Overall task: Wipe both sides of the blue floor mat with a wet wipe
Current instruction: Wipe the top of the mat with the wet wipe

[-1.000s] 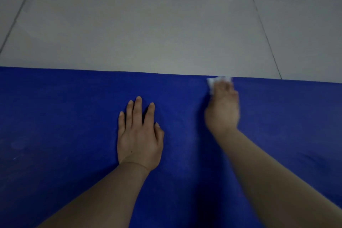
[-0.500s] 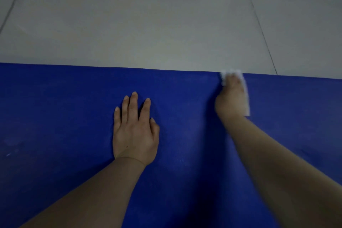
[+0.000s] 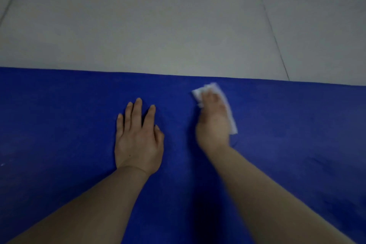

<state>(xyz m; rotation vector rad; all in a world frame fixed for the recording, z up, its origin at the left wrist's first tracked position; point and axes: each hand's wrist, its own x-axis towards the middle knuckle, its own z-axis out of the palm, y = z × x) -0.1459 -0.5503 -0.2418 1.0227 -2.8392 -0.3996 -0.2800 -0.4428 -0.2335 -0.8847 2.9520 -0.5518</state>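
The blue floor mat (image 3: pixel 59 125) lies flat and fills the lower half of the view, its far edge running across the middle. My left hand (image 3: pixel 138 140) rests palm down on the mat with fingers spread, holding nothing. My right hand (image 3: pixel 213 123), blurred, presses a white wet wipe (image 3: pixel 227 105) onto the mat a short way in from the far edge. The wipe sticks out past the fingertips and along the hand's right side; the rest is hidden under the palm.
Beyond the mat's far edge lies a pale grey tiled floor (image 3: pixel 158 25) with dark grout lines running away at the left and right.
My right hand with the wipe swung right along the far edge, then came back left and toward me. The left hand stayed planted on the mat.
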